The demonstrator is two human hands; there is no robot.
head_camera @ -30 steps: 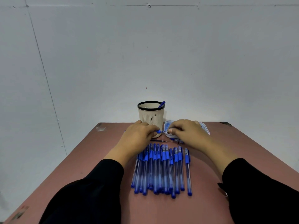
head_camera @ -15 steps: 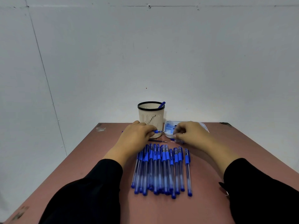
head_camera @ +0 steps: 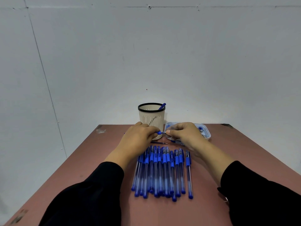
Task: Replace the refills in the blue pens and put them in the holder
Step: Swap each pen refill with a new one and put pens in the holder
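Blue pens in a row: translucent barrels with blue caps [head_camera: 162,170], side by side on the reddish-brown counter [head_camera: 91,160], long axes running near to far; cap print unreadable.
Held pen: blue barrel [head_camera: 159,132], lying left-right between the hands.
Left hand [head_camera: 138,139]: fingers curled round it.
Right hand [head_camera: 184,134]: fingers pinch its tip end.
Holder: cream slotted cup, black rim [head_camera: 151,118], one pen inside.
Tray: clear plastic [head_camera: 206,132], beside the holder.
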